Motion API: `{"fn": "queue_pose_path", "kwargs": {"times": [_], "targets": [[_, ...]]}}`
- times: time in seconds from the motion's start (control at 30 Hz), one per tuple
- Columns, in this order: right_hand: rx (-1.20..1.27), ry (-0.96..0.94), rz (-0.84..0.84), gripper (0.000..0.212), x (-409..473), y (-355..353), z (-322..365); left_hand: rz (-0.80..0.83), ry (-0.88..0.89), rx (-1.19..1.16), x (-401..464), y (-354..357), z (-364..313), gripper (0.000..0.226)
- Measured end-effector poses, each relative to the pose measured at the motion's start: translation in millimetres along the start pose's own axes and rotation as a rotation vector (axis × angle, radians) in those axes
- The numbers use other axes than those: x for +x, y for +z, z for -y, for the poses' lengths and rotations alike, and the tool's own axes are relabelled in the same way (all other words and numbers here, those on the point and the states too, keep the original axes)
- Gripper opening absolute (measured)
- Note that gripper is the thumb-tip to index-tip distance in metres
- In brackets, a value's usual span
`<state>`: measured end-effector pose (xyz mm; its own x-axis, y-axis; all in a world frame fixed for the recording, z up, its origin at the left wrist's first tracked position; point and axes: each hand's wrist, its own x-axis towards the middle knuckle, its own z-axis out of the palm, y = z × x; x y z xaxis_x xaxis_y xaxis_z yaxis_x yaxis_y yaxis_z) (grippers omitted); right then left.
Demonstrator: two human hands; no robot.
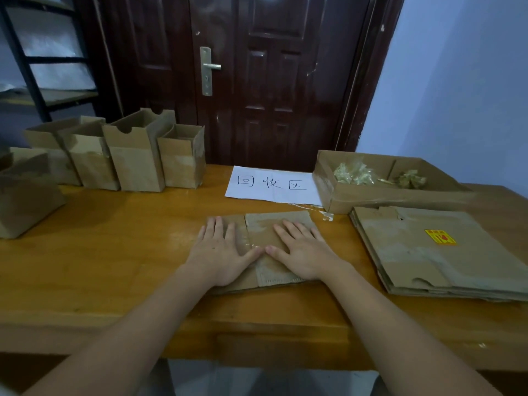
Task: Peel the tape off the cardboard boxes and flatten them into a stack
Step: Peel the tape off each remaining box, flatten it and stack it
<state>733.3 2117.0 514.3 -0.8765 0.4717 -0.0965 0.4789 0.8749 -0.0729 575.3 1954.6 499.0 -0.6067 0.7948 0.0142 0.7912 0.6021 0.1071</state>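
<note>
**Pressing a flattened box flat**

Both hands spread, palms down, fingers straight: left hand (220, 250) and right hand (304, 252) side by side on the flattened box (268, 238), thumbs nearly touching. Box lying on the wooden worktop (114, 252), just in front of the white paper sign (273, 184). Right of the flattened box, a stack of flattened cardboard (440, 252) with a yellow sticker. Behind that stack, an open tray box (383, 192) holding crumpled tape (354, 174). Far left of the flattened box, a row of upright boxes (137, 155).
</note>
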Motion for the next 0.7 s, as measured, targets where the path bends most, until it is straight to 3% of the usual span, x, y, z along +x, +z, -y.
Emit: {"fn": "queue_pose_path", "kwargs": {"times": [0.23, 0.37, 0.43, 0.57, 0.7], "targets": [[0.026, 0.075, -0.091, 0.093, -7.1, 2.7, 9.1, -0.064, -0.002, -0.082, -6.4, -3.3, 4.5, 0.123], [0.11, 0.341, -0.122, 0.117, -19.3, 3.9, 9.3, -0.059, -0.195, -0.095, -16.1, -4.8, 6.9, 0.14], [0.125, 0.393, -0.116, 0.117, -22.6, 2.6, 11.3, -0.021, -0.229, -0.112, -19.3, -7.3, 8.2, 0.145], [0.102, 0.322, -0.195, 0.102, -30.9, 0.4, 15.9, -0.118, -0.136, -0.198, -24.2, -9.9, 9.4, 0.116], [0.159, 0.33, -0.26, 0.097, -39.1, -3.6, 15.9, -0.185, -0.088, -0.528, -29.1, -13.1, 8.8, 0.104]]}}
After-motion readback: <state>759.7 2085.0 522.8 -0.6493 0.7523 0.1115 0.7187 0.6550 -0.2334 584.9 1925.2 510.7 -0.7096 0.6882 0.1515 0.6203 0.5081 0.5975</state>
